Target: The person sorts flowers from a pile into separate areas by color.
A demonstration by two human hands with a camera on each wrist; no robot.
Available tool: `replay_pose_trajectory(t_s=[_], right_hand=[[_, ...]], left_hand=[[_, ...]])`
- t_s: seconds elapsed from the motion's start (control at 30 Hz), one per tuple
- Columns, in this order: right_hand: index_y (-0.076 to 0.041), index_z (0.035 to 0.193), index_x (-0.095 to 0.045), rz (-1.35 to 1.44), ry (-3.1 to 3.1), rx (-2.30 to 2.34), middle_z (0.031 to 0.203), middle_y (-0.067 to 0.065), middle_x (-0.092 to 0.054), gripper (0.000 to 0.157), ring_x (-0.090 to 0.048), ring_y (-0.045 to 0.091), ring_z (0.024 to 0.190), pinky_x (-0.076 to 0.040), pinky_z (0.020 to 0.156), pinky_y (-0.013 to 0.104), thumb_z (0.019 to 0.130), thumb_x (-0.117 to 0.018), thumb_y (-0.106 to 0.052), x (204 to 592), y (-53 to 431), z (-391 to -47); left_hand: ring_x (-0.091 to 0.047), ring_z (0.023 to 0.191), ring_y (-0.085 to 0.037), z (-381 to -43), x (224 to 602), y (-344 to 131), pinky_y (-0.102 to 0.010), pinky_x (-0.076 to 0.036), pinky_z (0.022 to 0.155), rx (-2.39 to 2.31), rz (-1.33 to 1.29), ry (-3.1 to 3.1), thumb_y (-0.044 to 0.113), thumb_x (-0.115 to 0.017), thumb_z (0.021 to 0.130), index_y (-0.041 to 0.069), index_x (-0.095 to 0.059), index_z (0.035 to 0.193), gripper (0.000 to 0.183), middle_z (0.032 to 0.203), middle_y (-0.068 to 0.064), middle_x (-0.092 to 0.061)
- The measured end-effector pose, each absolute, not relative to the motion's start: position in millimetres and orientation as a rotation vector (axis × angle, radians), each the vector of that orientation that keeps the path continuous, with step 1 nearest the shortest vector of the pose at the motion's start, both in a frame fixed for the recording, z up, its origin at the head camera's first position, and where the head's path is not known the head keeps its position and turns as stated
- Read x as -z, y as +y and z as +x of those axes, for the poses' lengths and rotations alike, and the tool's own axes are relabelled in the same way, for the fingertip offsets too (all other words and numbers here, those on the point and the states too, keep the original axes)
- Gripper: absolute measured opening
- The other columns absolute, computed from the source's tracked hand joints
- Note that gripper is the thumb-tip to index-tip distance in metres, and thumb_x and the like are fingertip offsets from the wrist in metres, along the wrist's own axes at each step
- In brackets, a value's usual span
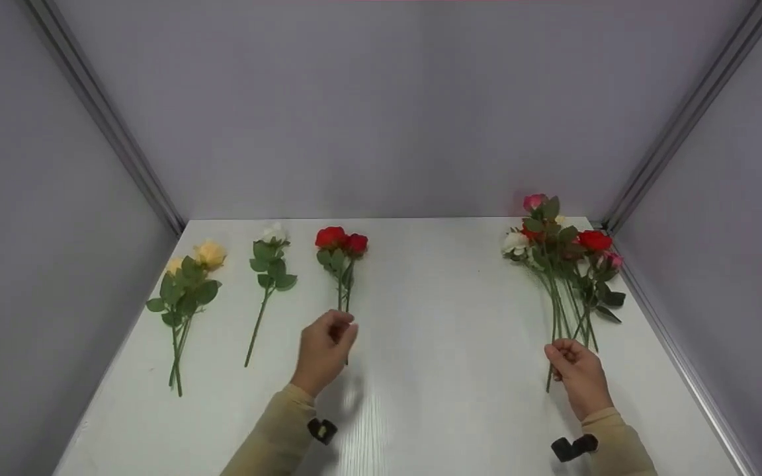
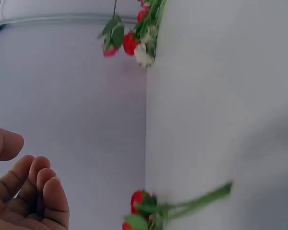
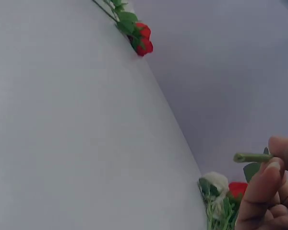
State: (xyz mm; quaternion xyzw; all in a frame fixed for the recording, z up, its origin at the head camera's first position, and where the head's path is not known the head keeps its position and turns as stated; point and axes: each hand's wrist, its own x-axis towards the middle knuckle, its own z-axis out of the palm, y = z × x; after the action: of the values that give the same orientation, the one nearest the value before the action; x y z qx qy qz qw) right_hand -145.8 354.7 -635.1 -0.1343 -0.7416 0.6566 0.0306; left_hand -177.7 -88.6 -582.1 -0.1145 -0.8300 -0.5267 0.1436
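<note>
Over the stems of two red roses [image 1: 331, 238] hovers my left hand [image 1: 323, 350], its fingers loosely bent. In the left wrist view nothing lies between thumb and fingers [image 2: 54, 199], and the red roses [image 2: 139, 203] lie apart from them. My right hand [image 1: 578, 373] pinches the lower stem of a pink rose [image 1: 534, 201] between thumb and fingers. The cut stem end [image 3: 249, 157] sticks out of that pinch in the right wrist view. Behind it lies a mixed bunch with a white rose [image 1: 515, 243], a red rose [image 1: 594, 240] and another pink rose [image 1: 612, 260], stems partly overlapping.
Yellow roses [image 1: 209, 254] lie at the left of the white table [image 1: 434, 317], stems toward the front. Between them and the red roses lies a white rose [image 1: 275, 233]. Grey panels [image 1: 381, 112] stand behind the table and along both sides.
</note>
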Motion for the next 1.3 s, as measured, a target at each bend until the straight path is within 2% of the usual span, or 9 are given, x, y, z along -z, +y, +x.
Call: replay_pose_trajectory(t_s=[0.13, 0.3, 0.47, 0.63, 0.87, 0.97, 1.2, 1.3], right_hand=[[0.003, 0.109, -0.051, -0.324, -2.239, -2.097, 0.084, 0.004, -0.052, 0.042, -0.047, 0.011, 0.067, -0.044, 0.058, 0.024, 0.089, -0.069, -0.030, 631.5, 329.6, -146.0], [0.005, 0.106, -0.052, -0.253, -2.201, -2.171, 0.083, 0.007, -0.051, 0.034, -0.046, 0.013, 0.065, -0.042, 0.056, 0.024, 0.091, -0.068, -0.021, 633.2, 302.7, -142.0], [0.004, 0.103, -0.053, -0.220, -2.207, -2.225, 0.083, 0.010, -0.053, 0.027, -0.046, 0.013, 0.065, -0.041, 0.054, 0.024, 0.091, -0.068, -0.014, 635.3, 280.7, -138.0], [0.003, 0.099, -0.056, -0.182, -2.243, -2.214, 0.082, 0.011, -0.056, 0.021, -0.048, 0.013, 0.064, -0.041, 0.052, 0.024, 0.090, -0.069, -0.012, 636.8, 263.1, -134.7], [0.002, 0.097, -0.058, -0.145, -2.355, -2.129, 0.082, 0.011, -0.057, 0.019, -0.049, 0.013, 0.062, -0.041, 0.050, 0.023, 0.089, -0.069, -0.010, 641.3, 248.2, -129.9], [0.004, 0.099, -0.057, -0.119, -2.401, -2.107, 0.083, 0.010, -0.057, 0.022, -0.049, 0.013, 0.062, -0.041, 0.050, 0.023, 0.089, -0.069, -0.012, 642.9, 242.7, -128.1], [0.003, 0.099, -0.058, -0.088, -2.439, -2.108, 0.083, 0.009, -0.058, 0.017, -0.050, 0.013, 0.063, -0.042, 0.051, 0.022, 0.090, -0.067, -0.007, 644.8, 235.1, -126.8], [0.005, 0.100, -0.058, -0.065, -2.445, -2.125, 0.083, 0.009, -0.058, 0.020, -0.051, 0.013, 0.065, -0.043, 0.052, 0.023, 0.090, -0.067, -0.009, 636.1, 231.8, -124.0]], left_hand=[[-0.056, 0.074, -0.013, -183.3, 589.8, -44.6, -0.027, -0.048, 0.065, 1.668, -0.400, -2.491, 0.019, -0.064, 0.093, 0.014, -0.065, 0.099, 0.008, 0.083, 0.004, -0.061], [-0.057, 0.079, -0.013, -186.2, 598.6, 4.1, -0.028, -0.049, 0.069, 1.930, -0.368, -2.558, 0.024, -0.063, 0.094, 0.014, -0.067, 0.101, 0.013, 0.087, 0.003, -0.062], [-0.061, 0.078, -0.015, -188.7, 610.6, 41.1, -0.033, -0.052, 0.072, 2.285, -0.259, -2.471, 0.024, -0.064, 0.094, 0.011, -0.068, 0.101, 0.015, 0.087, -0.002, -0.064], [-0.063, 0.080, -0.017, -195.0, 617.8, 66.4, -0.031, -0.052, 0.074, 2.486, -0.080, -2.375, 0.026, -0.065, 0.092, 0.009, -0.070, 0.101, 0.019, 0.089, -0.004, -0.066], [-0.064, 0.080, -0.017, -193.4, 620.0, 86.7, -0.031, -0.053, 0.075, 2.596, 0.024, -2.314, 0.027, -0.068, 0.090, 0.009, -0.072, 0.099, 0.021, 0.088, -0.004, -0.068], [-0.064, 0.079, -0.017, -190.4, 620.7, 88.1, -0.031, -0.053, 0.074, 2.581, -0.004, -2.328, 0.024, -0.068, 0.090, 0.010, -0.072, 0.097, 0.016, 0.088, -0.004, -0.068], [-0.064, 0.079, -0.016, -183.2, 622.6, 84.7, -0.031, -0.053, 0.072, 2.460, -0.091, -2.403, 0.018, -0.070, 0.089, 0.014, -0.072, 0.096, 0.008, 0.087, -0.001, -0.067], [-0.063, 0.077, -0.015, -180.7, 623.8, 83.5, -0.031, -0.053, 0.070, 2.400, -0.162, -2.430, 0.014, -0.071, 0.087, 0.015, -0.071, 0.095, 0.008, 0.084, -0.001, -0.066]])
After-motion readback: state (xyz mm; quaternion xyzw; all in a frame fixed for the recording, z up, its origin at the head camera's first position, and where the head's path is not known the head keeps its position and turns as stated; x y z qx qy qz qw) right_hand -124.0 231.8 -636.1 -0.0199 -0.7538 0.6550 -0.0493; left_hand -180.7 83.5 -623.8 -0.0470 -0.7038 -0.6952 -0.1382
